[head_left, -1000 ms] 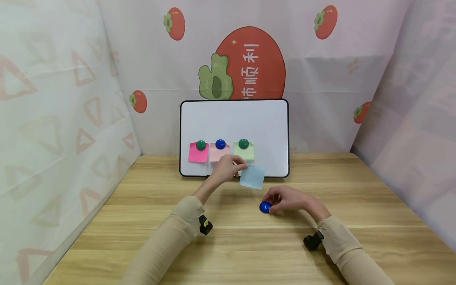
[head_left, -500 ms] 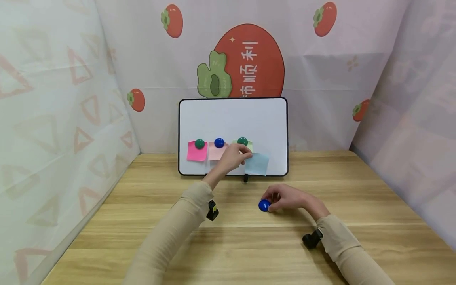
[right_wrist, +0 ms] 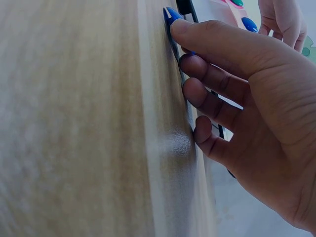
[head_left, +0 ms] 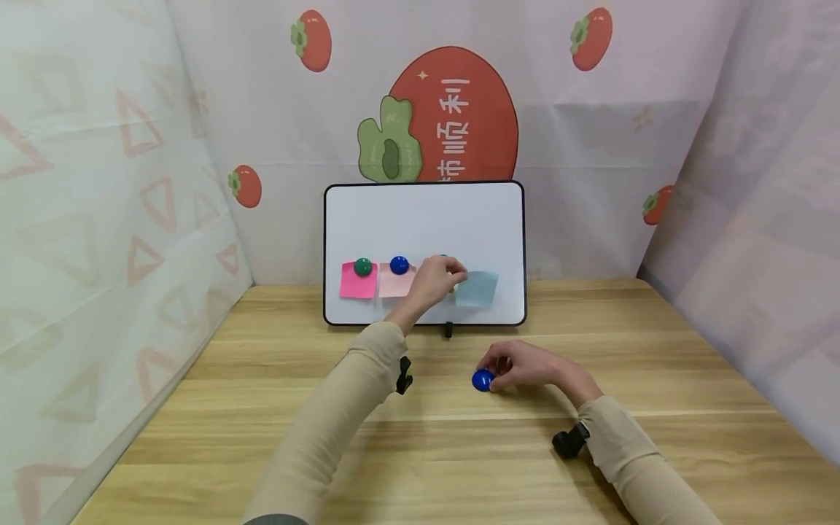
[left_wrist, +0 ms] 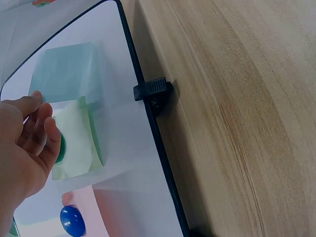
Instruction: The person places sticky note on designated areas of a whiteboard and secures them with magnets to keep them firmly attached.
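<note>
My left hand [head_left: 436, 283] pinches the upper left corner of a light blue sticky note [head_left: 477, 289] against the lower right of the whiteboard [head_left: 420, 219]. Beside that note, partly behind the hand, a pale green sticky note [left_wrist: 74, 143] hangs under a green magnet [left_wrist: 61, 148]. Further left are a light pink note [head_left: 396, 283] under a blue magnet [head_left: 399, 265] and a bright pink note [head_left: 358, 283] under another green magnet [head_left: 363, 267]. Low over the table, my right hand [head_left: 525, 364] pinches a round blue magnet [head_left: 483, 380] between thumb and fingers.
The whiteboard stands upright at the back of the wooden table [head_left: 420, 467], held by a small black foot [left_wrist: 152, 90] at its lower edge. Behind it hangs a printed cloth [head_left: 551, 146]; more cloth walls flank both sides.
My left hand has moved up and slightly right, bringing the light blue note from below the whiteboard's lower edge onto its face. The right hand stays nearly still with its magnet.
</note>
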The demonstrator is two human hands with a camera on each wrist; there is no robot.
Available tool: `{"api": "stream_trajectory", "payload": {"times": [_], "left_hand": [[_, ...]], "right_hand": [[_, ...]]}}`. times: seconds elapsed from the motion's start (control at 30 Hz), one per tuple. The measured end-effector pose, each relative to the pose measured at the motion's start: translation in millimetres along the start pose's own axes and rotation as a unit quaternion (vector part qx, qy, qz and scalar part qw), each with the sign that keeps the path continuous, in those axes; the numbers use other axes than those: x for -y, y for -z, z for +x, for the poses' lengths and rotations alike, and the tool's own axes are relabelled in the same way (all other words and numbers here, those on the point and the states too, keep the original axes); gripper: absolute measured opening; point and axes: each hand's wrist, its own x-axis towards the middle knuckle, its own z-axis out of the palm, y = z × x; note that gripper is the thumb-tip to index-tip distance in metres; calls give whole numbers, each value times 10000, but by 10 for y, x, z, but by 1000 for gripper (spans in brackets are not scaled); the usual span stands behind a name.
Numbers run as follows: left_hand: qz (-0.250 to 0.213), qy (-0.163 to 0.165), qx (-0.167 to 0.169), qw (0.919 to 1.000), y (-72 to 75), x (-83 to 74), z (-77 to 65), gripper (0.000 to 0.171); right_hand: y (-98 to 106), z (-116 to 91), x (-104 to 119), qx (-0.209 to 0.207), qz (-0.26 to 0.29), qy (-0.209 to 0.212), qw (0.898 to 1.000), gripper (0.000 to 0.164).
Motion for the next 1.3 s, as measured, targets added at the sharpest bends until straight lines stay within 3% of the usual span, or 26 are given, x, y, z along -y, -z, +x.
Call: {"api": "stream_trajectory", "payload": {"times": [0.43,0.7,0.87,1.3], "left_hand": [[215,-55,-132,9997,-118,2,159,18],[458,-143,-558,9973,-235,28,256,17],[550,-139,-638,9963,-271,16,295,16],[1324,-364,-823,9871,-326,46,348,16]], "right_hand": [[-18,10,21,2,-32,-165,9999,29],[-19,12,7,-20,-64,-210,9998,29],[-8,10,-21,-21,-81,-110,9999,30],[-14,9,-46,-49,-25,-101,9999,30]]}}
